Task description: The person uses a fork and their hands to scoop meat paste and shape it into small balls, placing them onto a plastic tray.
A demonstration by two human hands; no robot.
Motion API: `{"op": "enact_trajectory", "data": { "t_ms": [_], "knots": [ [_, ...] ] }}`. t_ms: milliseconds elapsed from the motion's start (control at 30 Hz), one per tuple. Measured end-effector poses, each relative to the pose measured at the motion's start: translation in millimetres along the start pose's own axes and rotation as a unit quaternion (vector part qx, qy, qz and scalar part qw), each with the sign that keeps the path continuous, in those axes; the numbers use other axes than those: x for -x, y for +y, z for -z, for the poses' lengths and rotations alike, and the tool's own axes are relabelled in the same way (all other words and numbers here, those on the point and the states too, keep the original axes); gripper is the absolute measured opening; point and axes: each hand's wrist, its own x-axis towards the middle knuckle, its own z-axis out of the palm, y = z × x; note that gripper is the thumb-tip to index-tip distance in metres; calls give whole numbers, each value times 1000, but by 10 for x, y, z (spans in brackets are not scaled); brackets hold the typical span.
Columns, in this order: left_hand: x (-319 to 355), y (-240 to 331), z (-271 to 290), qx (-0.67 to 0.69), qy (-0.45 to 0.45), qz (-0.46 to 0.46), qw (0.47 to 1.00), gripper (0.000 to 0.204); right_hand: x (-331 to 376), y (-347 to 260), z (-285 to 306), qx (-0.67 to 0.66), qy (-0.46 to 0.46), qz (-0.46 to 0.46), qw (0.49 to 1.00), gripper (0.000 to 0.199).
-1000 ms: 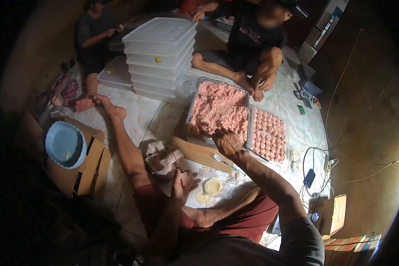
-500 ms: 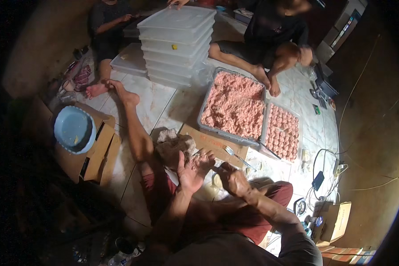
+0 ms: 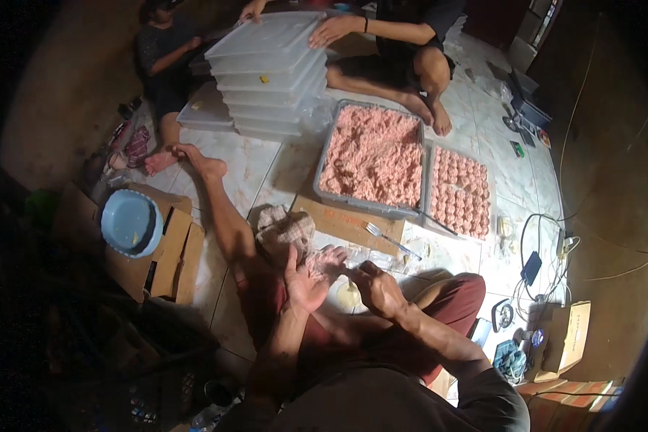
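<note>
My left hand (image 3: 311, 282) is open, palm up, fingers spread, with pale smears that look like residue on the fingers. Close by on its right, my right hand (image 3: 379, 289) is closed around a thin dark tool, whose tip points at the left fingertips; its kind is hidden by my fist. Below and between the hands lies a pale yellow round thing (image 3: 348, 296) on the floor. A checked cloth (image 3: 284, 229) sits just beyond my left hand. Farther off stand a grey tub (image 3: 367, 207) heaped with pink ground paste (image 3: 371, 155) and a tray of small pink balls (image 3: 461, 191).
A fork (image 3: 392, 240) lies partly on flattened cardboard (image 3: 345, 222). Translucent lidded boxes (image 3: 266, 79) are stacked at the back, between two seated people. At left, a blue basin (image 3: 131, 223) rests on a cardboard box (image 3: 178, 259). Cables and a black adapter (image 3: 531, 268) lie at right.
The person at the back right has leaned over and placed a hand on the stack of boxes. The whole view has shifted slightly. My hands keep nearly the same pose.
</note>
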Motion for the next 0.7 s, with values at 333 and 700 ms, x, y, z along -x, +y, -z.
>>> {"op": "enact_trajectory", "data": {
  "t_ms": [333,700],
  "knots": [
    [-13,-149,399,-313,7,-99,945,63,-101,-182,-28,-422,-13,-289,859,37],
    [-110,196,868,-898,-209,-375,94,23,-606,-485,481,-290,-4,-23,957,28]
  ]
}}
